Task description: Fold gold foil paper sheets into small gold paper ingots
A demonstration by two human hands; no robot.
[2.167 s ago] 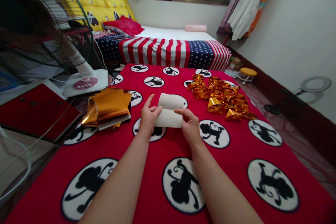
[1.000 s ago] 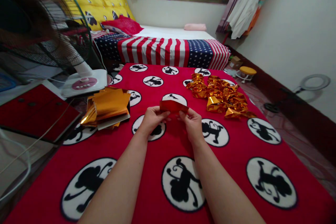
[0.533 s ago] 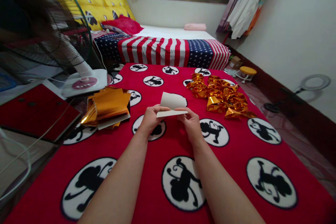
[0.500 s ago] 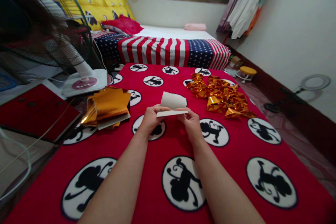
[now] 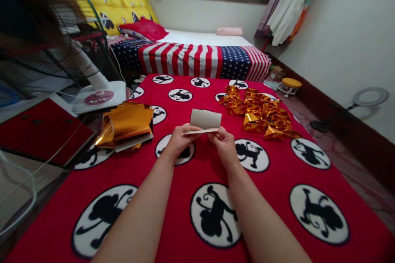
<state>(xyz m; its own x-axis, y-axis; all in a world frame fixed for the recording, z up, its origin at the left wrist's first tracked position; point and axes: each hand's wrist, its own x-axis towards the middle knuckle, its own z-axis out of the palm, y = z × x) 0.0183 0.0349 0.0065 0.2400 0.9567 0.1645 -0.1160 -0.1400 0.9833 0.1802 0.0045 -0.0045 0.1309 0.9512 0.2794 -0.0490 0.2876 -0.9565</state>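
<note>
1. left hand point(image 5: 178, 140) and right hand point(image 5: 225, 141) both closed on one creased sheet of paper point(image 5: 205, 119), fingers pinching its near part from either side
2. paper is held up over the red cloth point(image 5: 175, 213), between the hands, in front of the person; whether its lower edge touches the cloth can't be told
3. crease and long axis run side to side, left hand to right hand; neither hand is clearly nearer the middle
4. the far panel rises past the fingertips, away from the person, and the near panel is tipped almost edge-on, so it shows as a thin pale strip
5. paper looks plain, pale grey-white and matt on the visible side, far panel slightly curved; exact finger placement underneath is hard to make out, probably supporting the near panel
6. stack of gold sheets point(image 5: 129, 121) sits on the left, edges uneven, a pale underside showing at the bottom
7. folded shiny foil pieces point(image 5: 259, 111) lie in a loose heap, far right, apart from the right hand
</note>
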